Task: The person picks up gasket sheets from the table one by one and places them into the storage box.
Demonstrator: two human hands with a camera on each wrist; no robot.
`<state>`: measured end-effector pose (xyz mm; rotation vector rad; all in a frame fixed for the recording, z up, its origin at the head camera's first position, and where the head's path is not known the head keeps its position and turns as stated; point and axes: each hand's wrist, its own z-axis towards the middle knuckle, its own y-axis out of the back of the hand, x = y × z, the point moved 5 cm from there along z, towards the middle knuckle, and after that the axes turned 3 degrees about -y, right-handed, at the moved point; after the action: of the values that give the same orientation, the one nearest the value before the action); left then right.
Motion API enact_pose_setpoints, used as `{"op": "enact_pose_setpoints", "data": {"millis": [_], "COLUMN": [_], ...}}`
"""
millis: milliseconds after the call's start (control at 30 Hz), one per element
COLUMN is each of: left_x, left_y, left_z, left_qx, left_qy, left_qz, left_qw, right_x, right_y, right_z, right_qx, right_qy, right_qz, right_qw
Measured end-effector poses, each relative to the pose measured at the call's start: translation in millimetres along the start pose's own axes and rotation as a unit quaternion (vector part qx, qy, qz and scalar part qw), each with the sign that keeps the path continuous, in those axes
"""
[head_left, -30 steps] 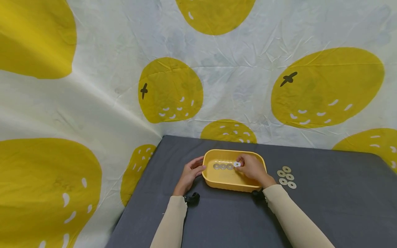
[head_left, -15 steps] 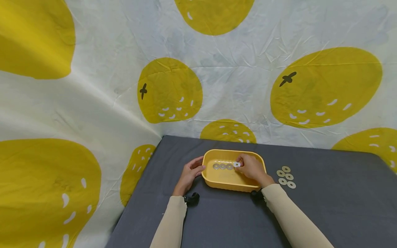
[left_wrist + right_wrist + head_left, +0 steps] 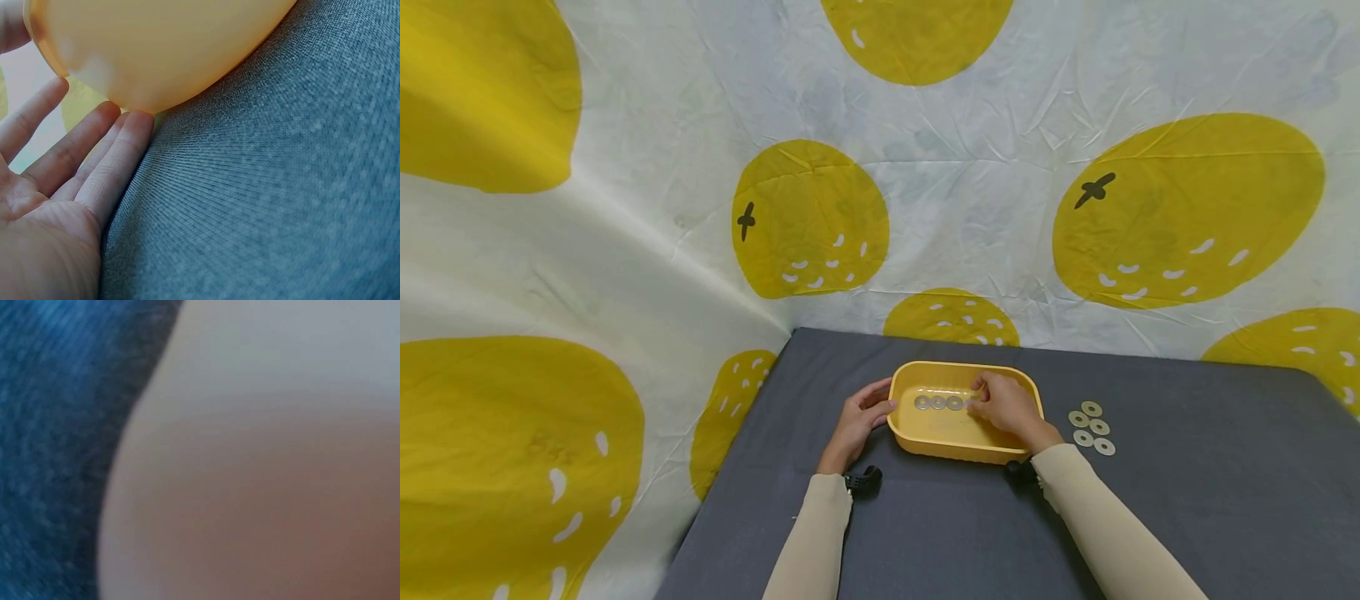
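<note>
A yellow plastic tray (image 3: pixel 955 453) stands on the dark cloth. Inside it several flat metal washers (image 3: pixel 937 402) lie in a row. My right hand (image 3: pixel 1009 406) reaches into the tray, thumb and forefinger at another washer (image 3: pixel 970 402) at the right end of that row, which they partly hide. At the tray's left end is my left hand (image 3: pixel 854 423). In the left wrist view its fairly straight fingers (image 3: pixel 115 165) touch the tray's outer wall (image 3: pixel 156 56). The right wrist view is blurred and shows only the tray's wall close up.
Several more washers (image 3: pixel 1092 427) lie in a loose group on the dark cloth (image 3: pixel 940 533), right of the tray. Behind and to the left hangs a white curtain (image 3: pixel 970 225) with yellow fruit prints.
The washer at my right fingertips, tilted and bright before, now lies lower and flatter at the row's end. My left hand and the tray stay where they were.
</note>
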<state>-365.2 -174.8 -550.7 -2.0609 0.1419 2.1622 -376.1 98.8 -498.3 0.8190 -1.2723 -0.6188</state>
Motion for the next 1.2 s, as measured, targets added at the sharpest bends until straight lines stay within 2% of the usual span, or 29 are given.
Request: {"op": "enact_pose_setpoints", "data": {"millis": [100,267,367,500,633,933,1200], "left_x": [0.2,2.0,2.0,1.4,1.3,0.5,1.6], "left_y": [0.1,0.7,0.5,0.1,-0.3,0.0,0.1], "left_z": [0.2,-0.2,-0.3,-0.8,-1.4,-1.5,0.1], "left_qx": [0.001,-0.001,0.001,0.001,0.002,0.002,-0.003], "left_qy": [-0.008,-0.003,-0.004,-0.006,-0.006,-0.003,0.002], "left_qz": [0.0,-0.001,-0.002,-0.001,0.0,-0.001,-0.004], "left_qw": [1.0,1.0,1.0,1.0,1.0,1.0,1.0], "right_x": [3.8,5.1,1.5,-13.0,-36.4,-101.9,-149.3], "right_y": [4.3,20.0,34.0,52.2,67.9,98.4,104.1], "right_z": [-1.7,-10.1,-18.7,-31.7,-47.4,-81.1,-86.5], "right_qx": [-0.019,-0.058,-0.09,-0.13,-0.154,-0.159,-0.11], "right_qy": [0.021,0.038,0.043,0.051,0.04,-0.04,-0.059], "right_qz": [0.027,0.095,0.129,0.143,0.135,0.083,0.031], "right_qw": [0.999,0.993,0.987,0.98,0.978,0.983,0.992]}}
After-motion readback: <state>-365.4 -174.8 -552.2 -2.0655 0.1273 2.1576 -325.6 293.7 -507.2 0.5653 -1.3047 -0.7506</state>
